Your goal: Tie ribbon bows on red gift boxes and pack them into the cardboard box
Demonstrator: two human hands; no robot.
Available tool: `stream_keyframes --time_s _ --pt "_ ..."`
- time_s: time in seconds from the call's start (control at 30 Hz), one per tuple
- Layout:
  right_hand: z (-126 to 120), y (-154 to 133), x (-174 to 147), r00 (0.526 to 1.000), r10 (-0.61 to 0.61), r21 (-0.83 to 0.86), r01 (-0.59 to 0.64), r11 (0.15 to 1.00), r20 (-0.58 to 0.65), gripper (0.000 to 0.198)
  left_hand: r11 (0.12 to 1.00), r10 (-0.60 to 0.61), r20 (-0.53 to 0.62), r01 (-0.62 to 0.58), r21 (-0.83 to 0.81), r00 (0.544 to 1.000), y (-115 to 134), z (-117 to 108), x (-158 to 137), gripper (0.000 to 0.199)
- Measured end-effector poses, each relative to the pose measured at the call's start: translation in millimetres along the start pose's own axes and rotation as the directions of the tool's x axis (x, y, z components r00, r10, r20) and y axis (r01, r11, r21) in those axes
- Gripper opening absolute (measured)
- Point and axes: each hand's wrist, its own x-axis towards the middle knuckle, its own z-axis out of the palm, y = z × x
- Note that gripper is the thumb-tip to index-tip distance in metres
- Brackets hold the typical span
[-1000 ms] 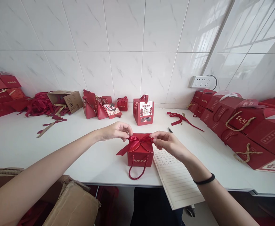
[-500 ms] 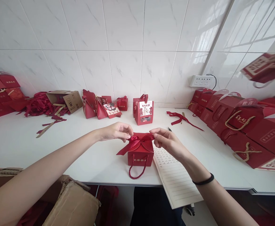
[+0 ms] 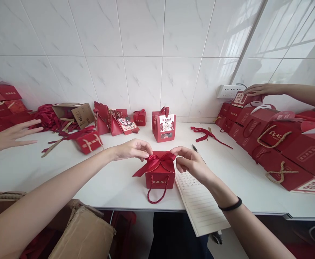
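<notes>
A small red gift box [image 3: 160, 178] with gold lettering stands upright in front of me, its twisted red cord handle hanging down the front. Across its top sits a red satin ribbon bow [image 3: 157, 160], one tail pointing left. My left hand [image 3: 133, 149] pinches the bow's left loop between thumb and fingers. On the opposite side, my right hand [image 3: 190, 160] has its curled fingertips closed on the right loop. Lined notebook [image 3: 200, 201] pages with handwriting lie under my right forearm, partly past the table edge.
A co-worker's spread hand [image 3: 14, 135] is at left, near a ribboned red box [image 3: 88, 141]. Another person's hand [image 3: 257, 89] rests on a box atop the stacked red boxes [image 3: 276, 144]. Cut ribbons [image 3: 206, 133], a pen [image 3: 194, 147] and a cardboard box [image 3: 84, 230] are around.
At left, a ribboned red box and a co-worker's hand have appeared. At right, the other person's hand has brought a red box down onto the stack. My hands stay nearly still on the bow.
</notes>
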Motion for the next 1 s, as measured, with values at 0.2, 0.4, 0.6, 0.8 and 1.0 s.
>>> stream_keyframes --time_s 0.2,0.4,0.6,0.8,1.0 --pt "1.2 3.8 2.1 1.000 0.005 -0.008 -0.005 1.000 -0.004 0.024 1.000 0.020 -0.017 -0.020 -0.014 1.000 -2.5 -1.5 0.9 0.018" --pt "4.4 4.8 6.5 0.999 0.041 0.013 -0.040 0.999 -0.022 0.025 0.999 0.042 -0.015 -0.042 -0.009 0.999 -4.6 -4.2 -0.1 0.021" --pt "4.5 3.0 9.4 0.996 0.022 -0.166 -0.035 0.985 -0.083 0.027 0.999 0.051 0.033 -0.051 -0.013 0.998 -4.6 -4.8 -1.2 0.021" --pt "15.3 -6.4 6.6 0.839 -0.493 -0.709 0.200 0.676 -0.233 0.022 0.998 0.037 0.014 -0.037 -0.041 0.999 -5.5 -3.6 0.0 0.019" --pt "39.3 -7.8 14.2 0.808 -0.581 -0.816 0.402 0.415 0.102 0.008 0.997 0.048 -0.068 -0.053 -0.063 0.997 -6.7 -2.0 2.7 0.018"
